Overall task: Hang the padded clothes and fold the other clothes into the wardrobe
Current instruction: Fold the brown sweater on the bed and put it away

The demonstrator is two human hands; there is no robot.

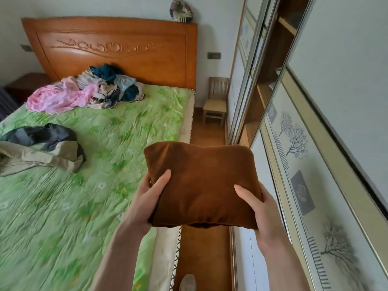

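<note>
A: Head view, foreground: how do the two forearms lie?

B: Both reach forward and up from the bottom edge, bare, converging on a folded brown garment point(201, 183). The left hand point(150, 198) grips its left edge, thumb laid flat over the top face, the other fingers curled out of sight beneath. The right hand point(255, 201) mirrors it on the right edge, thumb on top, fingers wrapped under.

A: Where is the bundle held?

B: In the air, over the strip of wooden floor point(206, 253) between the bed point(88, 164) and the wardrobe point(270, 85), its left part overlapping the mattress edge. It touches nothing but the two hands. A foot point(188, 282) shows at the bottom edge, below it.

A: Middle distance?

B: On the green floral bedcover, at left, a khaki and dark jacket point(39, 149) lies crumpled. At right, the sliding doors point(310, 164) with a printed tree pattern run alongside; a gap between them exposes wooden shelves.

A: Background?

B: A pile of mixed clothes point(88, 90), pink, white and teal, lies against the carved wooden headboard point(113, 49). A small wooden chair point(216, 99) stands in the corner between bed and wardrobe.
</note>
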